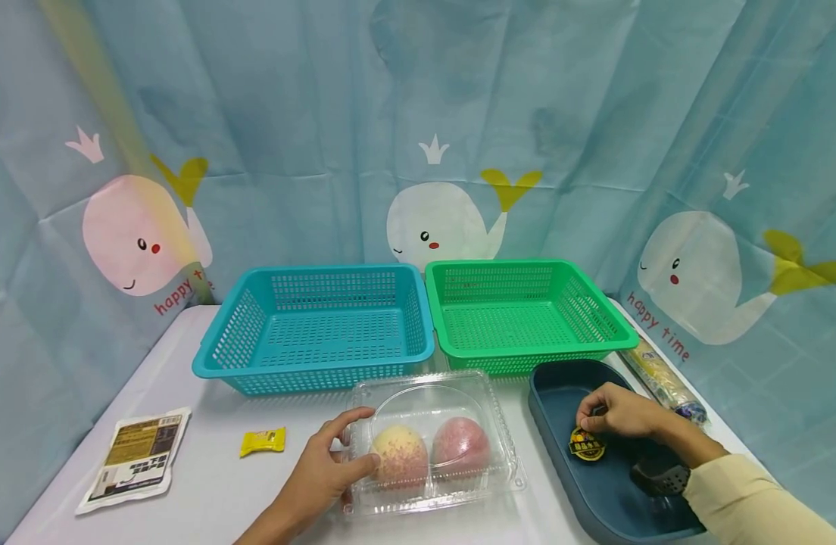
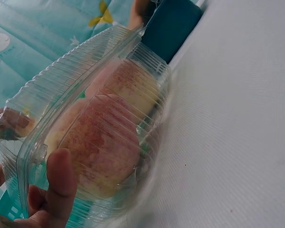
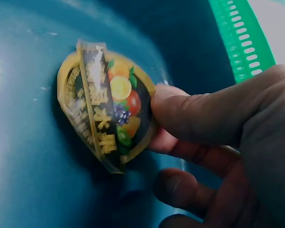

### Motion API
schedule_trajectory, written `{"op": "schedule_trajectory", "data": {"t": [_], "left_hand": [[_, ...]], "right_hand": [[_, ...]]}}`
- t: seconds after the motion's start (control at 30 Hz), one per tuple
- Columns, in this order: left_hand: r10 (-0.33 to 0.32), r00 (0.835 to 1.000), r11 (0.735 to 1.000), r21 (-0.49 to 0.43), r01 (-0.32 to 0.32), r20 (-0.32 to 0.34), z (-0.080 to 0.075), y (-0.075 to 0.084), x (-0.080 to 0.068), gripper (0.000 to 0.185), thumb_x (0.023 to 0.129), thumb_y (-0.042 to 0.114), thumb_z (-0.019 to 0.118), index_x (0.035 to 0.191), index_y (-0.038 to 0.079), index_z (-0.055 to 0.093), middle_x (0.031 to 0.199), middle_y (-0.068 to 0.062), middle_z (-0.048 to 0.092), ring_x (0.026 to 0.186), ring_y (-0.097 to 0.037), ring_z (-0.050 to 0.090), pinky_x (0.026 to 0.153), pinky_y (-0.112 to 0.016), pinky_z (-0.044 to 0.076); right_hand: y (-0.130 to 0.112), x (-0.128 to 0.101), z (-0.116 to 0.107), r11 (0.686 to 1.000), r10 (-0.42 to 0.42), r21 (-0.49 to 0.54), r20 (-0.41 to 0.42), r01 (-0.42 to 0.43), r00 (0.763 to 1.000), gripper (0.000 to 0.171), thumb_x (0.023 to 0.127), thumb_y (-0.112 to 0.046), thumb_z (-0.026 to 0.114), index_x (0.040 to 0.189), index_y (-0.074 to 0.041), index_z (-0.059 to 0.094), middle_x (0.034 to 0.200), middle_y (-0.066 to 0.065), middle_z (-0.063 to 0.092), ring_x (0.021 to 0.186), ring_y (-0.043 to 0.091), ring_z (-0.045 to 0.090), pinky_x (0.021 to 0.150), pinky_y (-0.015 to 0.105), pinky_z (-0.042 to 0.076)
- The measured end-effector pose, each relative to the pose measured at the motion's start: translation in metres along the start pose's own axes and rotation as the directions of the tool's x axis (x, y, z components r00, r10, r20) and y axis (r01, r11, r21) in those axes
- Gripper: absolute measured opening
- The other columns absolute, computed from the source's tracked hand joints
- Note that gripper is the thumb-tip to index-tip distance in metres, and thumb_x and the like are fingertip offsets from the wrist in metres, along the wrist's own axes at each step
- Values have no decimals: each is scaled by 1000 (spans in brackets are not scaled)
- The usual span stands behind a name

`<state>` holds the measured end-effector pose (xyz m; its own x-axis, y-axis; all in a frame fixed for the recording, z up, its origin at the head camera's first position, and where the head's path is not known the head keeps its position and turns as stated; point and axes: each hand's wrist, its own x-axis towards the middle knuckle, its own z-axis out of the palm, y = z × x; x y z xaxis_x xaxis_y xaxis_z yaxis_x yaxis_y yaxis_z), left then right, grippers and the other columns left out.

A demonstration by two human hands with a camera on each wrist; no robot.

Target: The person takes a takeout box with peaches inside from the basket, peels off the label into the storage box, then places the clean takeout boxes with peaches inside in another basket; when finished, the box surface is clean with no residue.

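Clear plastic box (image 1: 418, 403), six o'clock: the left hand (image 1: 329, 462) has fingers clamped on its nine-o'clock side, seemingly to steady it. At its three o'clock, within the blue tray (image 1: 609, 496), the right hand (image 1: 622, 412) pinches a fruit label (image 1: 587, 446) edgewise, sparing its print.

1 blue plastic mesh basket (image 1: 322, 372) at far left and 1 green plastic mesh basket (image 1: 500, 322) at far right made 2 baskets. Nearer were 1 clear plastic clamshell box (image 1: 418, 399), 1 round cream-and-pink bun (image 1: 400, 454) and 1 round pink bun (image 1: 462, 445), so 2 buns. The right side had 1 oblong dark blue basin (image 1: 605, 496), 1 roundish black-and-gold label (image 1: 587, 446) and 1 long clear-wrapped package (image 1: 665, 381); the left, 1 small yellow wrapped packet (image 1: 263, 441) and 1 flat white-and-brown pouch (image 1: 137, 460). Printed whales (image 1: 441, 219) numbered 3.
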<state>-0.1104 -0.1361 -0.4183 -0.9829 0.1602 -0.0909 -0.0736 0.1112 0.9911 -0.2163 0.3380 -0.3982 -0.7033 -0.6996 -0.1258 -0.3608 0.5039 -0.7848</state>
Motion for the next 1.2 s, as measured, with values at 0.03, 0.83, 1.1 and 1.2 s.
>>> {"op": "schedule_trajectory", "data": {"t": [0.03,0.83,1.1,1.2], "left_hand": [[2,1000,1000,-3,-2,0,0,0,0,63,79,11,77,136,16,52,109,-19,32,54,-16,52,36,-32,48],[0,1000,1000,-19,0,-1,0,-1,1,63,79,10,77,136,14,52,109,-19,30,55,-18,54,37,-36,50],[1,1000,1000,-16,-1,5,0,0,1,63,79,10,77,136,13,51,106,-18,31,55,-15,51,38,-35,50],[5,1000,1000,-9,-5,2,0,0,1,62,80,10,77,136,14,52,105,-18,31,54,-13,49,38,-34,50]], "right_hand": [[1,0,1,1000,-3,-22,-8,3,1000,12,93,-5,60,85,-4,69,79,-2,62,67,7,53,56,24,46],[-82,-16,-33,943,-189,-331,-463,29,866,16,89,-6,67,105,-9,70,73,-4,54,57,14,47,46,28,37],[-83,-19,-61,932,-180,-356,-606,-62,775,26,91,-9,67,118,-6,65,92,3,56,66,16,48,50,30,35],[-76,-19,-68,932,-152,-346,-640,-106,753,29,92,-14,67,120,-5,64,91,2,55,67,16,47,49,30,36]]}}
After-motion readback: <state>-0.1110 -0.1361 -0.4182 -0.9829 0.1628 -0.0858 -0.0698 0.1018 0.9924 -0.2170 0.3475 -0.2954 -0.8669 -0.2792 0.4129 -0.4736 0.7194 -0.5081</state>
